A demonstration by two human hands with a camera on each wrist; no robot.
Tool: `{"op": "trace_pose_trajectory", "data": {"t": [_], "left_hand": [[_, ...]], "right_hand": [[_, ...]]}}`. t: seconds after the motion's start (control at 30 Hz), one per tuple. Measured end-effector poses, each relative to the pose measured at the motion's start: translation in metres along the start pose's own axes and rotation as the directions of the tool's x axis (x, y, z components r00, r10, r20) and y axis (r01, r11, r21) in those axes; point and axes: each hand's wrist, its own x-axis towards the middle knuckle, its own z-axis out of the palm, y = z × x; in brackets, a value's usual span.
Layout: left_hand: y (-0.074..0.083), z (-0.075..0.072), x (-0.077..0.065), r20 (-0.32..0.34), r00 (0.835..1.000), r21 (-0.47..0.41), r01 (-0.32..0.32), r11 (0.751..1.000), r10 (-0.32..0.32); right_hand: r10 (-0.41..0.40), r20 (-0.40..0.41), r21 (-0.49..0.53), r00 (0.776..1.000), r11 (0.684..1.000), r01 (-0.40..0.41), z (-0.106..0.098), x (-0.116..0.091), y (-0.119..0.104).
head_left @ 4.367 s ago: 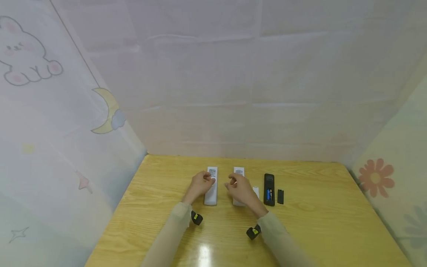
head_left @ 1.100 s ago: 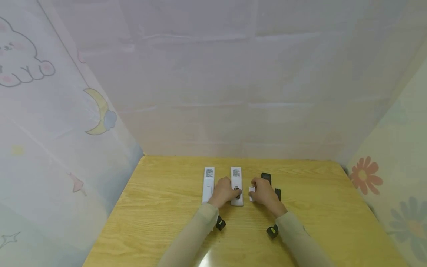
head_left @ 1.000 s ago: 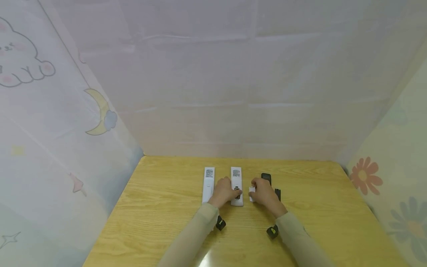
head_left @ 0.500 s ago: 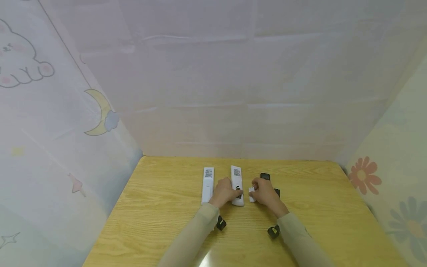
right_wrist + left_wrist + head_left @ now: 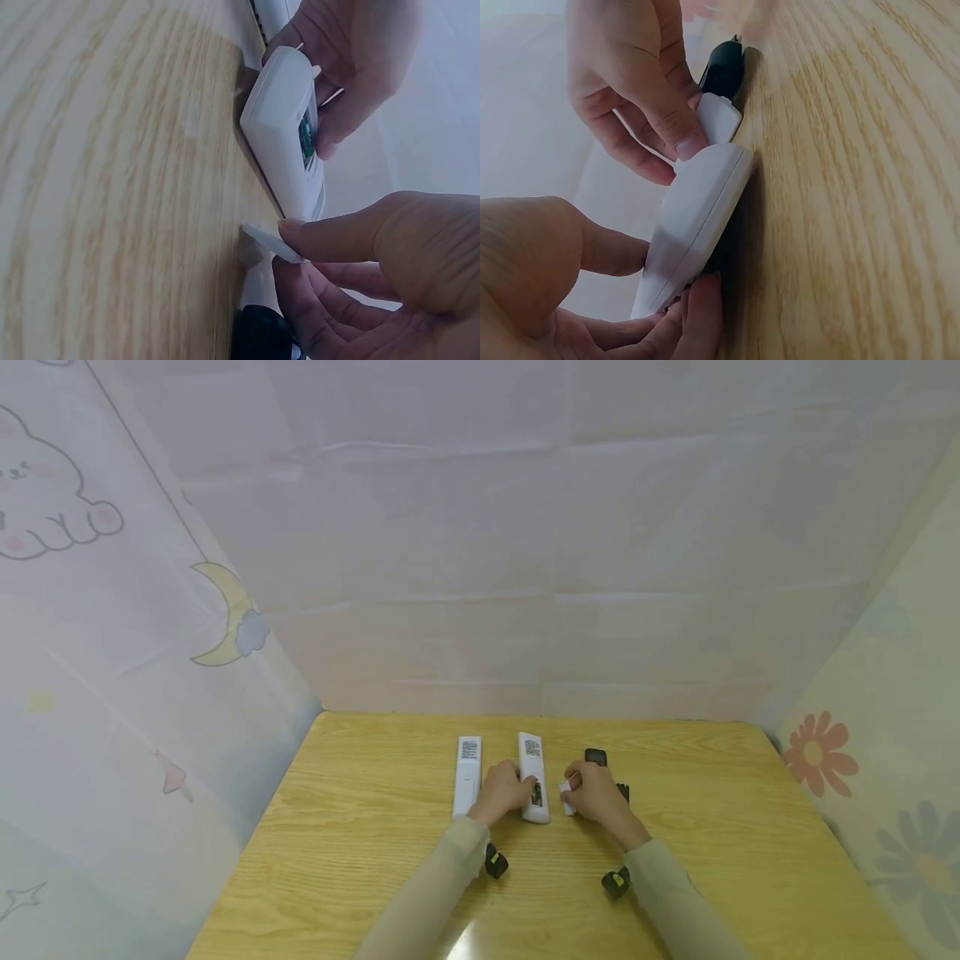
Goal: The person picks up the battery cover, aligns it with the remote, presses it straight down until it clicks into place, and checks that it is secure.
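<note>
Gripping the tilted, middle white remote (image 5: 532,768), the left hand (image 5: 504,792) sits near the far edge of the surface (image 5: 360,802) in the head view; the right hand (image 5: 597,792) pinches a white cover (image 5: 568,808) just beside it. The left wrist view shows left fingers (image 5: 701,315) round the remote; the right wrist view, its uncovered battery compartment (image 5: 306,139).

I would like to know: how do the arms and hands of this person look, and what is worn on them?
The left sleeve and right sleeve are long, plain and pale beige, ending near the wrists. The left hand and right hand are bare. At each wrist sits a small black block with a yellow mark.
</note>
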Motion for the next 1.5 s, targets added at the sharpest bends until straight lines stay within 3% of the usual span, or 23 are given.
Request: {"op": "trace_pose_trajectory", "data": {"t": [0.47,0.63,1.03,1.5], "left_hand": [[-0.005,-0.003,0.004,0.027,0.998,-0.027,0.059,0.998,-0.058],[-0.011,-0.003,0.006,0.025,0.999,-0.040,0.045,0.998,-0.044],[-0.017,-0.005,0.005,0.045,0.999,-0.166,-0.011,0.986,0.019],[-0.020,-0.003,0.002,0.133,0.991,-0.424,0.040,0.905,0.018]], "right_hand": [[-0.028,-0.009,0.074,1.000,0.997,0.029,0.002,-0.001,0.002],[-0.056,-0.019,0.093,0.998,0.994,0.058,0.003,0.000,0.005],[-0.063,-0.055,0.105,0.996,0.992,0.069,0.000,-0.002,0.005],[-0.074,-0.100,0.101,0.992,0.991,0.084,-0.007,-0.001,0.009]]}}
